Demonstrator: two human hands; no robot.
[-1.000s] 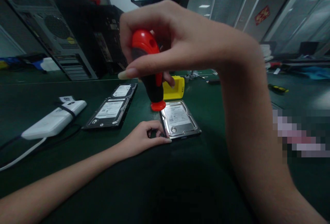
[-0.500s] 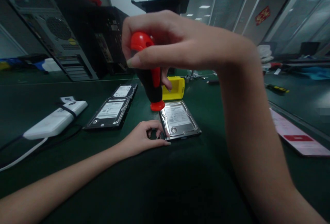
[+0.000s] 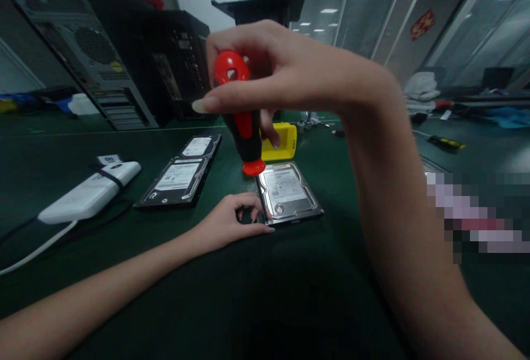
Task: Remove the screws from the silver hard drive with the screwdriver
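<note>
My right hand (image 3: 265,73) is wrapped round the red and black handle of a screwdriver (image 3: 244,133), tilted with its red collar downward. Its shaft and tip do not show. Below and beside the collar lies a silver hard drive (image 3: 285,191), label side up on the dark green table. Closed at the drive's left near corner, my left hand (image 3: 236,219) has its thumb along the near edge and curled fingers at the left side. Just behind the drive stands a yellow open box (image 3: 281,142), partly covered by my right fingers.
Two more hard drives, a near one (image 3: 176,180) and a far one (image 3: 201,146), lie to the left. Beside them is a white power strip (image 3: 93,191) with cables. Computer cases (image 3: 103,45) stand behind. A yellow and black screwdriver (image 3: 445,142) lies at right.
My right hand has turned the screwdriver handle; the hole in its end now faces me more. The thumb reaches farther left across it, and the forearm has shifted left. My left hand stays put.
</note>
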